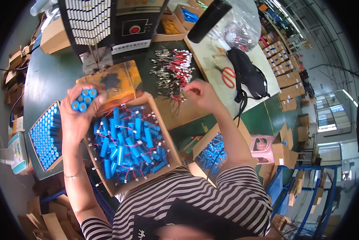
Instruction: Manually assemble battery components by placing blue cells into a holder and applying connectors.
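My left hand (77,114) is closed around a small bundle of blue cylindrical battery cells (84,99), ends facing up, held beside an orange block (115,82) under the welding machine (103,28). My right hand (201,93) pinches the end of a thin red-and-black wire lead at the near edge of a pile of wire leads (173,70). Between my hands sits a cardboard box (169,138) full of blue cells with wires attached (127,144).
A tray of upright blue cells (47,136) stands at the left. A second box of wired cells (213,154) sits lower right. Red-handled scissors (228,77), a black strap and a black cylinder (209,20) lie on the pale board. A pink stool (263,148) and cartons surround.
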Available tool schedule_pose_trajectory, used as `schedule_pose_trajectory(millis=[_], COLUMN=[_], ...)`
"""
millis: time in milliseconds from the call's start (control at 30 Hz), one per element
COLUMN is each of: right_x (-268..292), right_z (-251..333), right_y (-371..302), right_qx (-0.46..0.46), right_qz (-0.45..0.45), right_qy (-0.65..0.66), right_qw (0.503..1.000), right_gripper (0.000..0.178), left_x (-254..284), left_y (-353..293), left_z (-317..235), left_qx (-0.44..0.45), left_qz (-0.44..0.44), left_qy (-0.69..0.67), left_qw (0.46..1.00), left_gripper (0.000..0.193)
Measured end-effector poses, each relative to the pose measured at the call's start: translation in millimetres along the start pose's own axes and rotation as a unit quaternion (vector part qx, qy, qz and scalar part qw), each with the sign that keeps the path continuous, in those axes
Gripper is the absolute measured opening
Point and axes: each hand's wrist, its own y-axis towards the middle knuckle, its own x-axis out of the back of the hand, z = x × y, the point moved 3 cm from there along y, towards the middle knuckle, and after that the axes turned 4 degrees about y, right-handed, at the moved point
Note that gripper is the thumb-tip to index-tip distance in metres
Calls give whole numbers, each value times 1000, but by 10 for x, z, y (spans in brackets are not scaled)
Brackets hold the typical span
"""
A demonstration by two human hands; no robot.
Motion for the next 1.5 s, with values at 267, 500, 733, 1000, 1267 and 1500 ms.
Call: schedule_pose_trajectory(millis=[267, 500, 733, 1000, 1267, 1500], right_x=[-203, -15, 239, -767, -963, -980], right_z=[-188, -43, 555, 1042, 1042, 1034], right_y=[-49, 20, 241, 710, 832, 846], right_qx=[-28, 46, 52, 33, -5, -12], right_qz=[16, -11, -55, 110, 90, 57], right_qy=[-61, -130, -82, 390, 435, 406], right_qw=[998, 990, 994, 913, 896, 912], right_gripper=[10, 12, 9, 8, 9, 10], left_x=[-141, -178, -91, -107, -80, -102], left_y=[117, 28, 30, 85, 269, 302], left_z=[189, 163, 165, 176, 210, 292], left_qx=[-65, 6, -20, -53, -13, -41], left_qz=[-47, -73, -75, -82, -39, -53], left_qy=[3, 18, 4, 53, 97, 116], left_qw=[997, 997, 997, 994, 994, 991], left_gripper=[19, 27, 25, 22, 24, 30])
